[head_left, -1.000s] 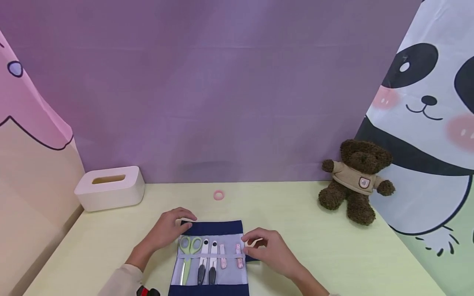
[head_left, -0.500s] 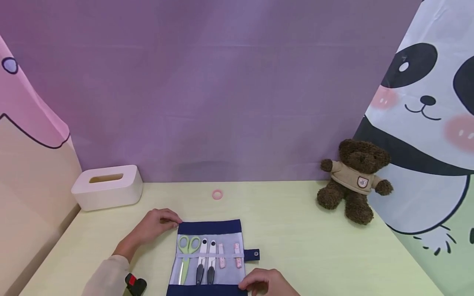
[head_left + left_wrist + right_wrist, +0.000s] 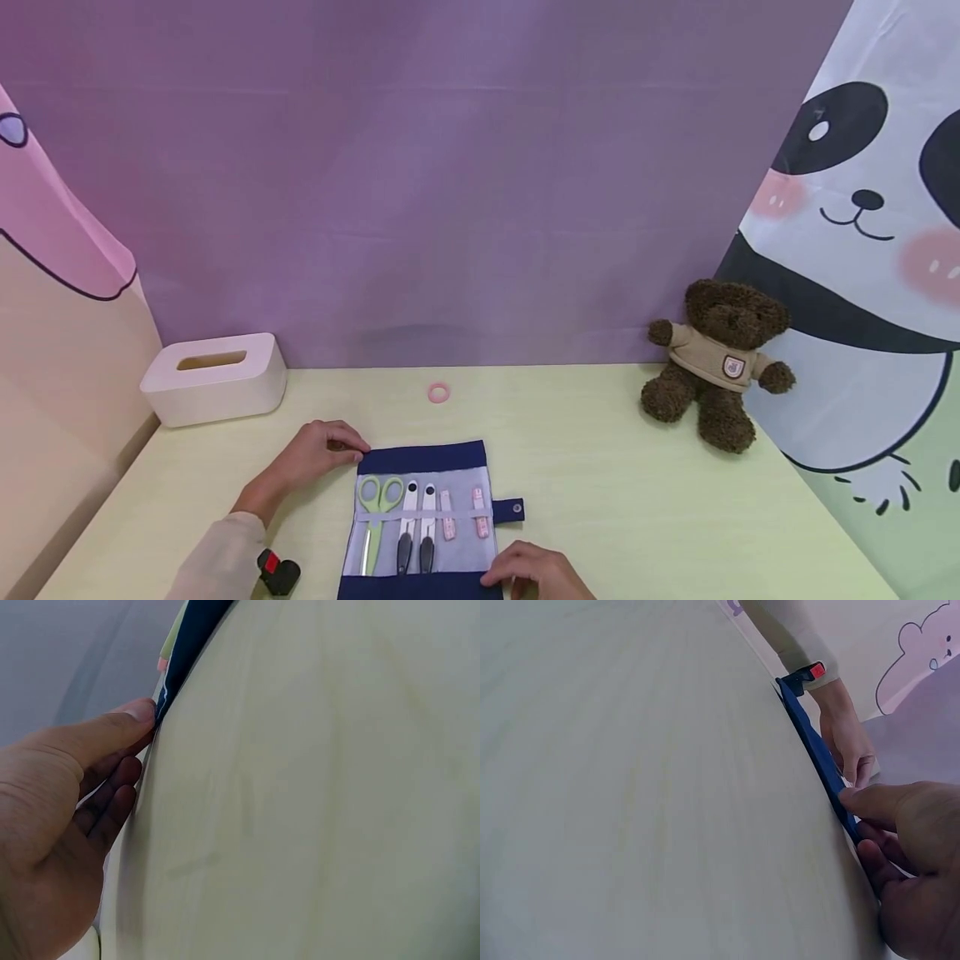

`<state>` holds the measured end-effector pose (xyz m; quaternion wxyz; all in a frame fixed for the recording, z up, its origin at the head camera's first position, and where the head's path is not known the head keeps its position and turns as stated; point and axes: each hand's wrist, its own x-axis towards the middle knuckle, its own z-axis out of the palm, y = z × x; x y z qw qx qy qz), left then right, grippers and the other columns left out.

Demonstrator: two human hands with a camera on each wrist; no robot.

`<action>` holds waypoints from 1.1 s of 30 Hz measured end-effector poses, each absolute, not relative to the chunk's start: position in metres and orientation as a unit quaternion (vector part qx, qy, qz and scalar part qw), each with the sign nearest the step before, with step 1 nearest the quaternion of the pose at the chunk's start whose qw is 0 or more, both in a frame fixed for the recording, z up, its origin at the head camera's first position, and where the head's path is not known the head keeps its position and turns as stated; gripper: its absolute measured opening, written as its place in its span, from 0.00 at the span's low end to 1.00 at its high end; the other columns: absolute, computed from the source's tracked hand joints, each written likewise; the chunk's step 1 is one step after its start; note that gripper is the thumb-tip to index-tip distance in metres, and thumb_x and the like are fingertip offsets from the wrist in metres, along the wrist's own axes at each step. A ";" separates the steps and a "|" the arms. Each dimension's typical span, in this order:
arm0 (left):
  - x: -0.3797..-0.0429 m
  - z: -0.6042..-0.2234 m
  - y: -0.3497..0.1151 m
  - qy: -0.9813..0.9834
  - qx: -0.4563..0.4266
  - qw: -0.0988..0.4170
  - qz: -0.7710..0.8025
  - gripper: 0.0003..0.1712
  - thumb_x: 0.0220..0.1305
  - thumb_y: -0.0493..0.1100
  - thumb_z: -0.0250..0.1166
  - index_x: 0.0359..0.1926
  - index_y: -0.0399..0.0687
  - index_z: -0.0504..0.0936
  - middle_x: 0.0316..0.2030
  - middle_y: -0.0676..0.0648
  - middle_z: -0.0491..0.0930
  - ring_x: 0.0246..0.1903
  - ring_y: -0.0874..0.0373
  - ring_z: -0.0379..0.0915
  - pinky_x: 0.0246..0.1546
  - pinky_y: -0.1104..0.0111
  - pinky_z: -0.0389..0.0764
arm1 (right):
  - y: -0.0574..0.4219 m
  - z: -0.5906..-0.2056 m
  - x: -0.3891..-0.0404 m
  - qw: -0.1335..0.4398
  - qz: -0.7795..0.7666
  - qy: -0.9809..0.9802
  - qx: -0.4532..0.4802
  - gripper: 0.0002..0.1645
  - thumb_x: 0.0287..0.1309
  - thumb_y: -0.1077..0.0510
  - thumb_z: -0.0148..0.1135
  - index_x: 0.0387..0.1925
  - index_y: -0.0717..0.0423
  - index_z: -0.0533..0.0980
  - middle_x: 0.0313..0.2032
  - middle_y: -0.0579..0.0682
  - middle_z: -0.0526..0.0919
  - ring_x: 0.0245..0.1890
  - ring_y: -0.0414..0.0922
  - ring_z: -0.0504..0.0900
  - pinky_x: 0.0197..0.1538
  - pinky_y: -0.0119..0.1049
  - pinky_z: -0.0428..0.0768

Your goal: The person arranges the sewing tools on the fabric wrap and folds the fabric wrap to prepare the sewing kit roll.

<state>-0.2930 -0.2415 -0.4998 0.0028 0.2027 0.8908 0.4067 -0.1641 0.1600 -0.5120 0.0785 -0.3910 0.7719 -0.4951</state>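
A navy fabric tool roll (image 3: 422,457) lies unrolled on the table, its pale lining up. An elastic band across it holds green-handled scissors (image 3: 380,498), two slim silver-white tools (image 3: 428,498) with black ends and two small pink-and-white sticks (image 3: 480,512). At the far left corner, my left hand (image 3: 313,454) pinches the navy edge between thumb and index finger, as the left wrist view shows. My right hand (image 3: 542,570) grips the near right corner; in the right wrist view its thumb lies on top of the navy edge (image 3: 810,742), with fingers beneath.
Behind the roll lies a pink ring (image 3: 438,392). A white tissue box (image 3: 217,400) stands at the back left, and a brown teddy bear (image 3: 720,358) sits at the back right. The snap tab (image 3: 508,510) sticks out to the right of the roll.
My right hand has come down from the roll's right side to its near right corner, uncovering the snap tab. My left hand has shifted left to the far left corner.
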 end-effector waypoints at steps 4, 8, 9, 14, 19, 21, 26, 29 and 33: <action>-0.292 -0.497 -0.242 0.898 0.195 0.008 0.393 0.07 0.63 0.38 0.73 0.41 0.52 0.93 0.41 0.52 0.88 0.43 0.60 0.81 0.46 0.75 0.82 | 0.162 -0.510 -0.166 0.080 -0.489 0.783 -0.377 0.15 0.58 0.61 0.74 0.45 0.65 0.85 0.41 0.60 0.84 0.34 0.25 0.76 0.33 0.27 0.83; -0.290 -0.495 -0.245 0.907 0.193 0.001 0.374 0.06 0.61 0.38 0.74 0.39 0.51 0.93 0.39 0.53 0.88 0.42 0.61 0.81 0.45 0.75 0.82 | 0.165 -0.504 -0.171 0.126 -0.495 0.800 -0.315 0.14 0.60 0.61 0.73 0.46 0.63 0.85 0.43 0.59 0.84 0.32 0.27 0.75 0.34 0.25 0.81; -0.289 -0.495 -0.246 0.908 0.195 -0.002 0.372 0.05 0.61 0.38 0.75 0.38 0.51 0.93 0.38 0.53 0.88 0.41 0.62 0.81 0.45 0.75 0.82 | 0.166 -0.503 -0.172 0.137 -0.497 0.803 -0.298 0.14 0.60 0.61 0.72 0.46 0.63 0.85 0.44 0.59 0.84 0.32 0.28 0.75 0.35 0.25 0.80; -0.283 -0.496 -0.252 0.904 0.220 -0.016 0.366 0.04 0.58 0.38 0.77 0.36 0.47 0.93 0.35 0.53 0.88 0.37 0.70 0.80 0.42 0.75 0.83 | 0.171 -0.499 -0.182 0.159 -0.486 0.825 -0.241 0.13 0.59 0.64 0.72 0.47 0.55 0.87 0.49 0.54 0.85 0.33 0.31 0.77 0.37 0.25 0.80; -0.272 -0.497 -0.256 0.900 0.221 -0.009 0.375 0.04 0.56 0.39 0.78 0.34 0.46 0.93 0.33 0.54 0.88 0.35 0.74 0.79 0.40 0.76 0.83 | 0.181 -0.497 -0.198 0.130 -0.462 0.843 -0.245 0.14 0.61 0.66 0.70 0.47 0.51 0.87 0.51 0.51 0.85 0.36 0.32 0.76 0.39 0.25 0.79; -0.267 -0.497 -0.257 0.897 0.221 -0.003 0.383 0.04 0.55 0.39 0.79 0.33 0.47 0.92 0.33 0.54 0.88 0.34 0.74 0.79 0.40 0.76 0.83 | 0.184 -0.497 -0.205 0.112 -0.448 0.851 -0.250 0.14 0.61 0.66 0.69 0.47 0.50 0.86 0.51 0.50 0.85 0.38 0.32 0.76 0.40 0.25 0.80; -0.255 -0.496 -0.255 0.889 0.230 0.001 0.395 0.03 0.55 0.38 0.79 0.31 0.48 0.92 0.31 0.54 0.87 0.33 0.75 0.78 0.39 0.76 0.82 | 0.188 -0.496 -0.222 0.067 -0.423 0.865 -0.261 0.15 0.59 0.69 0.68 0.46 0.52 0.87 0.50 0.50 0.85 0.44 0.36 0.79 0.42 0.26 0.80; -0.249 -0.495 -0.254 0.885 0.237 0.006 0.401 0.03 0.55 0.38 0.78 0.30 0.49 0.91 0.31 0.55 0.86 0.33 0.75 0.77 0.38 0.76 0.81 | 0.189 -0.497 -0.229 0.045 -0.417 0.866 -0.271 0.14 0.59 0.68 0.69 0.45 0.54 0.87 0.49 0.50 0.85 0.47 0.40 0.80 0.42 0.27 0.79; -0.242 -0.494 -0.253 0.876 0.249 0.017 0.413 0.04 0.55 0.38 0.78 0.29 0.49 0.91 0.31 0.56 0.85 0.35 0.74 0.76 0.39 0.76 0.80 | 0.190 -0.497 -0.236 0.008 -0.389 0.879 -0.276 0.12 0.59 0.64 0.73 0.45 0.52 0.88 0.48 0.47 0.84 0.49 0.45 0.78 0.49 0.30 0.78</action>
